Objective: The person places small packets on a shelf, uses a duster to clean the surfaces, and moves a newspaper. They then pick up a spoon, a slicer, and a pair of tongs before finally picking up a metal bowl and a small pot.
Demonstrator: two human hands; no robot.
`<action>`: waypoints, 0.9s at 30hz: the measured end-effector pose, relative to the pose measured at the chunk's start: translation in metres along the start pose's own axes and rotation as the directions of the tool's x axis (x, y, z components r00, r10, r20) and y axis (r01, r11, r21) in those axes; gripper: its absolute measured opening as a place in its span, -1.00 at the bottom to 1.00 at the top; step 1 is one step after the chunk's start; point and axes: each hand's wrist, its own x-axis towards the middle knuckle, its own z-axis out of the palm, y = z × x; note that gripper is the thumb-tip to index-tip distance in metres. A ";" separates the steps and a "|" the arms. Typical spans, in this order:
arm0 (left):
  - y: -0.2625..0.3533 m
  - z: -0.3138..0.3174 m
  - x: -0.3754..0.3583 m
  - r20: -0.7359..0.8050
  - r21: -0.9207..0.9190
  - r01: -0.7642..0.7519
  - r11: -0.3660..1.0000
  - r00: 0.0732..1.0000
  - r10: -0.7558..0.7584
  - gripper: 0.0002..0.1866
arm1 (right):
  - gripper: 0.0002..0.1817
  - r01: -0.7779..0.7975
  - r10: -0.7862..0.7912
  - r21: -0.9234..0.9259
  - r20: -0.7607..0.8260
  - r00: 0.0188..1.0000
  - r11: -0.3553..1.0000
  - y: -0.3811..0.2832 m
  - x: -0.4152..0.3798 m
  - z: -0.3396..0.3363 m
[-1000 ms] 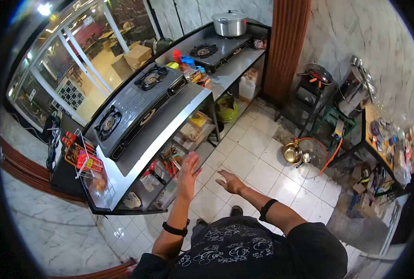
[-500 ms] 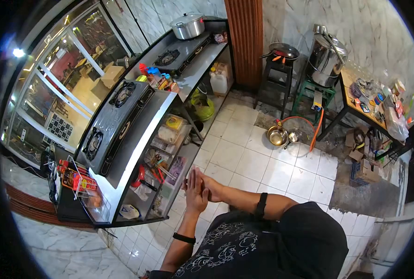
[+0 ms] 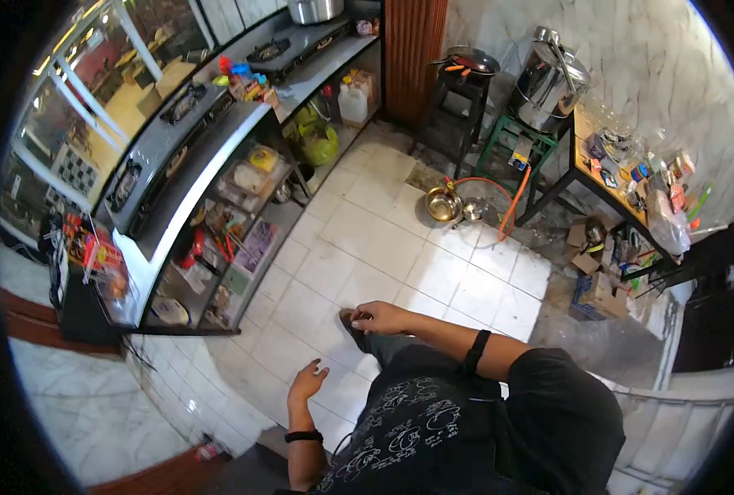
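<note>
My left hand hangs low over the tiled floor, its thumb and fingers apart and nothing held. My right hand is in front of my body, fingers loosely bent and spaced, with no object visible in it. Below the right hand shows the dark shoe on my foot. Neither hand touches the other or any furniture. Left of them stands a counter whose open shelves hold containers and utensils.
Gas stoves and a large pot top the counter. Metal bowls sit on the floor beside an orange hose. Behind them are a black stool with a pan, a steel stockpot and a cluttered table. A cardboard box lies at right.
My hands, pressed together before, have separated. The left moved down and left; the right stays higher. The view has shifted, with the counter further left and the right-hand side more in sight.
</note>
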 end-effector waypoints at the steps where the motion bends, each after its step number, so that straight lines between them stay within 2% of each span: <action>1: -0.002 0.017 -0.014 0.011 -0.020 0.018 1.000 1.000 -0.018 -0.37 | -0.56 0.087 -0.095 -0.222 -0.023 0.995 0.971 0.012 -0.013 0.002; 3: 0.001 0.033 -0.027 0.032 -0.017 0.095 0.995 0.995 -0.095 -0.37 | -0.53 0.085 -0.048 -0.319 0.120 0.992 0.944 0.025 -0.031 0.005; 4: -0.002 0.045 -0.030 0.038 -0.051 0.067 0.996 0.997 -0.065 -0.38 | -0.48 0.075 -0.013 -0.358 0.174 0.985 0.931 0.030 -0.040 0.001; 5: 0.000 0.053 -0.028 0.046 -0.051 0.073 0.996 0.996 -0.070 -0.38 | -0.48 0.070 -0.008 -0.352 0.176 0.984 0.934 0.033 -0.045 -0.003; 7: 0.012 0.066 -0.026 0.062 -0.045 0.076 0.996 0.995 -0.073 -0.40 | -0.47 0.111 0.000 -0.455 0.236 0.972 0.884 0.042 -0.053 -0.014; 11: 0.061 0.074 0.001 -0.009 0.048 0.048 0.998 0.999 -0.047 -0.44 | -0.44 0.064 0.015 -0.443 0.171 0.985 0.894 0.062 -0.058 -0.059; 13: 0.100 0.078 0.026 -0.031 0.002 -0.022 1.000 0.999 0.022 -0.48 | -0.44 0.072 -0.013 -0.465 0.130 0.991 0.883 0.086 -0.054 -0.094; 15: 0.133 0.088 0.059 -0.031 -0.007 -0.052 0.999 0.998 0.052 -0.50 | -0.44 0.026 -0.002 -0.400 0.062 0.998 0.916 0.117 -0.051 -0.132; 17: 0.170 0.103 0.096 0.076 0.002 -0.094 0.996 0.993 0.093 -0.51 | -0.48 -0.002 -0.026 -0.371 -0.069 0.997 0.929 0.150 -0.053 -0.176; 19: 0.223 0.113 0.124 0.107 0.046 -0.074 0.996 0.992 0.068 -0.53 | -0.50 -0.151 0.142 -0.120 -0.083 0.986 0.981 0.181 -0.055 -0.226; 20: 0.238 0.125 0.147 0.132 0.040 -0.094 0.995 0.987 0.088 -0.54 | -0.50 -0.152 0.144 -0.114 -0.071 0.987 0.982 0.202 -0.054 -0.254; 22: 0.273 0.142 0.188 0.174 0.043 -0.093 0.995 0.981 0.084 -0.54 | -0.56 -0.194 0.208 0.104 -0.156 0.966 0.976 0.249 -0.047 -0.298; 25: 0.312 0.172 0.260 0.235 -0.015 -0.061 0.998 0.970 0.063 -0.58 | -0.71 -0.259 0.272 0.086 -0.397 0.876 0.962 0.308 -0.038 -0.357; 26: 0.315 0.185 0.294 0.245 -0.116 -0.036 0.993 0.967 0.064 -0.61 | -0.71 -0.268 0.281 0.090 -0.391 0.877 0.959 0.329 -0.029 -0.372; 27: 0.317 0.197 0.322 0.254 -0.222 -0.006 0.975 0.965 0.063 -0.65 | -0.74 -0.214 0.342 0.313 -0.443 0.829 0.925 0.355 -0.021 -0.381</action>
